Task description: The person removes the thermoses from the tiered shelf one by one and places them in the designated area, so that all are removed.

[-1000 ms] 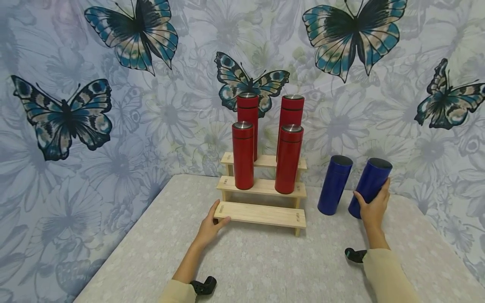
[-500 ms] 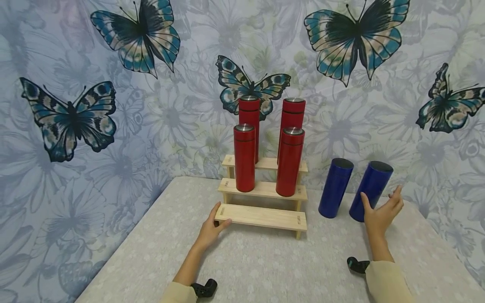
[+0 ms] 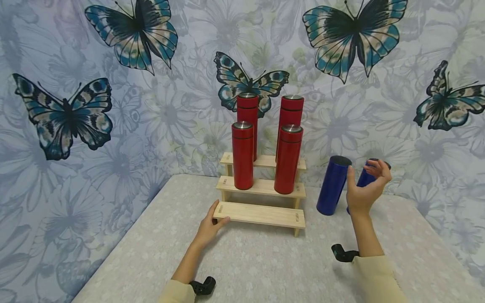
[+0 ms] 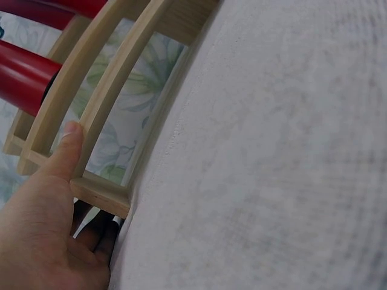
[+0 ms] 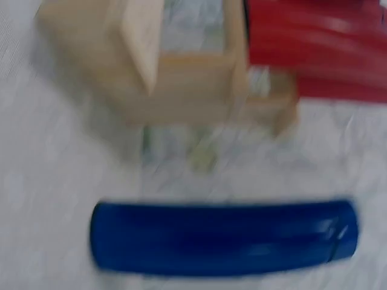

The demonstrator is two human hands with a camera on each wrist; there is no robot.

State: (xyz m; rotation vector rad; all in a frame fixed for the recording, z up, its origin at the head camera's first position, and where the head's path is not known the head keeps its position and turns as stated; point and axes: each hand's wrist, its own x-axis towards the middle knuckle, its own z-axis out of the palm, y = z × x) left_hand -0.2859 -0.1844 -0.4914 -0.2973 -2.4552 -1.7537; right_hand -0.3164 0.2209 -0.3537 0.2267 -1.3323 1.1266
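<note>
My left hand (image 3: 207, 229) grips the left end of the lowest step of a three-step wooden stand (image 3: 261, 213). In the left wrist view its thumb (image 4: 68, 148) lies along the step's edge, and the other fingers go behind the end piece. My right hand (image 3: 365, 191) is raised with nothing in it, thumb up and fingers loosely bent. It covers much of the right blue thermos flask (image 3: 364, 178); whether it touches is unclear. The left blue thermos flask (image 3: 334, 185) stands beside its thumb. Blurred in the right wrist view is a blue flask (image 5: 224, 238); no hand shows there.
Two red thermos flasks stand on the middle step, one left (image 3: 242, 158) and one right (image 3: 289, 162). Two more, left (image 3: 248, 107) and right (image 3: 291, 109), are on the top step. A butterfly-patterned backdrop (image 3: 182, 126) rises behind the cloth-covered table (image 3: 273, 269).
My right hand has let go of the right blue thermos flask and moved up and left in front of it. The left hand keeps its grip on the stand.
</note>
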